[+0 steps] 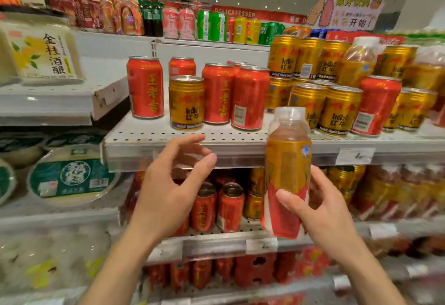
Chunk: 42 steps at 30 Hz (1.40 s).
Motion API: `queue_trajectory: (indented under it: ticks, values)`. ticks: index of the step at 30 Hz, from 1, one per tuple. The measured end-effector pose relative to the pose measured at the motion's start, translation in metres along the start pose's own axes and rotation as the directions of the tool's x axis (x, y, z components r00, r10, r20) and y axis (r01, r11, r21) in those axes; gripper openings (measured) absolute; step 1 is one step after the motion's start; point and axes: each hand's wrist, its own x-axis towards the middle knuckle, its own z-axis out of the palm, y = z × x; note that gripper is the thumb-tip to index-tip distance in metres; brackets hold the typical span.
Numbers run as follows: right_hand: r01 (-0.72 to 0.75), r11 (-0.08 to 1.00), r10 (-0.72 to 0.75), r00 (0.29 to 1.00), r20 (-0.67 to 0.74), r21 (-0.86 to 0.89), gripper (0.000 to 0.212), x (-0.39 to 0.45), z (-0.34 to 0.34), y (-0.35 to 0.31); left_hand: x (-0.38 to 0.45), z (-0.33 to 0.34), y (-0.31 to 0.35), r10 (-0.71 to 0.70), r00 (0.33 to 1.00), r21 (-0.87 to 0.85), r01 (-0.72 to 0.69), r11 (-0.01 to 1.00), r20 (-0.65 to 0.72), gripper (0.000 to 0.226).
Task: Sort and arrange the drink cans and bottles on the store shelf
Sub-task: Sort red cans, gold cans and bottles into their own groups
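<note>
Middle shelf (154, 136): red cans (145, 87) at left with one gold can (186, 102) set among them; gold cans stacked two high at right, a red can (376, 104) and a second bottle (358, 61) mixed in. Tubs (72, 177) on the neighbouring shelves at left. More red and gold cans on the shelf below, partly behind the hands.

Right hand (322, 208): closed around the lower part of a bottle (287, 172), upright, in front of the shelf edge, clear of the cans. Left hand (168, 184): fingers spread and curled, empty, just below the shelf edge, touching nothing.

Lowest shelves and far right blurred; packs there unreadable
</note>
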Motion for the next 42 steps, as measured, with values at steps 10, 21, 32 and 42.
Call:
queue_trajectory:
  ticks: [10, 21, 32, 42]
  values:
    - [-0.090, 0.994, 0.090, 0.996, -0.008, 0.061, 0.045, -0.014, -0.117, 0.064, -0.049, 0.140, 0.003, -0.254, 0.963, -0.067, 0.248, 0.966, -0.091, 0.028]
    - [-0.229, 0.972, 0.229, 0.973, 0.003, 0.043, 0.055, -0.003, -0.242, 0.116, -0.058, 0.258, 0.032, -0.309, 0.946, -0.047, 0.305, 0.951, -0.102, 0.028]
    - [-0.240, 0.971, 0.235, 0.962, -0.139, -0.015, 0.056, 0.002, -0.289, 0.123, -0.024, 0.309, 0.027, -0.251, 0.967, -0.117, 0.245, 0.962, -0.039, 0.029]
    - [-0.185, 0.983, 0.180, 0.968, -0.173, -0.011, 0.054, 0.019, -0.345, 0.128, -0.004, 0.367, 0.053, -0.195, 0.980, -0.094, 0.198, 0.976, 0.038, 0.022]
